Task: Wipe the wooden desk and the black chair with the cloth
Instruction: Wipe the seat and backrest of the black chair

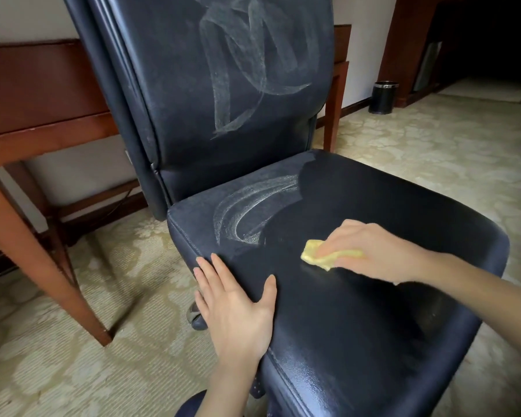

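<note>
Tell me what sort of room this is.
Probably a hotel room, perhaps an office: patterned pale carpet, a wooden desk against the wall, a small black waste bin with a metal rim, and the padded black chair.

The black chair [358, 311] stood upright, its backrest and the rear left of its seat smeared with whitish streaks, the rest of the seat dark; the crumpled yellow cloth [312, 251] lay near the seat's front; the reddish wooden desk [42, 85] stood just behind.
</note>
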